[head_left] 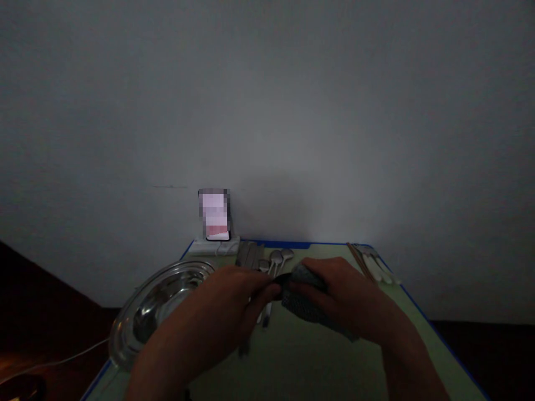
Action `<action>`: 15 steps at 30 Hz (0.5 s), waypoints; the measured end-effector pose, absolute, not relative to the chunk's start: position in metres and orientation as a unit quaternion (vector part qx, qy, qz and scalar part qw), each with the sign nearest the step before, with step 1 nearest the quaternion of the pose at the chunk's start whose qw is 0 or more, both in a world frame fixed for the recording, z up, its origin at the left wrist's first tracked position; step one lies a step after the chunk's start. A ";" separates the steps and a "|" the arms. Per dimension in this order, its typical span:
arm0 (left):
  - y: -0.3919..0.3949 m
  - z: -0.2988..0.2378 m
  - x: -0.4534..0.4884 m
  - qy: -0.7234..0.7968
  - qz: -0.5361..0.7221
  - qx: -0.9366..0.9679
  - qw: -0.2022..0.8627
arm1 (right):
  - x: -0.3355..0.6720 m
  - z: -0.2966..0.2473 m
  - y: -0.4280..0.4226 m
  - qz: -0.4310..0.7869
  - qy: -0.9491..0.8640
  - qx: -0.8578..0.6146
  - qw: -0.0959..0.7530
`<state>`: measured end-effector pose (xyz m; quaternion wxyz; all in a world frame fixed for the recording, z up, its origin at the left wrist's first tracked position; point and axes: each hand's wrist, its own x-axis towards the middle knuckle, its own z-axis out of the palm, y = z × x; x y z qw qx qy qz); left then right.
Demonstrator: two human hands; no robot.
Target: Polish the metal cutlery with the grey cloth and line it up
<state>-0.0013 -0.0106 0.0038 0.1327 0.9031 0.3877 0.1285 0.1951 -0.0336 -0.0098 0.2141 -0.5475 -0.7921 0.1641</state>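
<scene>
Two-handed, pinching dark piece (281, 285) with left grip (240, 298), cloth (304, 305) with right grip (340, 292); could drop piece through slack hold

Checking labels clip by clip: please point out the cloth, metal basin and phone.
Cloth (304, 306), head view: its textured face.
Metal basin (119, 337), head view: left side of rim.
Phone (215, 213), head view: lit screen.

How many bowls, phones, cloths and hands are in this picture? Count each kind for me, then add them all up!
Bowl: 1
Phone: 1
Cloth: 1
Hands: 2 (left hand, right hand)
Total: 5
</scene>
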 end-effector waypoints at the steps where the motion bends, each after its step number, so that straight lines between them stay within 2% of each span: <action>1: -0.011 0.001 -0.001 0.408 0.093 0.900 0.125 | 0.192 -0.012 -0.033 0.153 -0.794 -0.553 0.199; 3: -0.012 -0.004 -0.002 0.423 0.050 0.898 0.114 | 0.188 -0.016 -0.033 0.141 -0.799 -0.557 0.178; 6: -0.011 -0.007 -0.001 0.392 0.052 0.910 0.125 | 0.186 -0.019 -0.033 0.169 -0.809 -0.535 0.177; 15: -0.003 0.002 0.011 0.345 0.171 0.915 0.122 | 0.192 -0.012 -0.032 0.302 -0.773 -0.483 0.280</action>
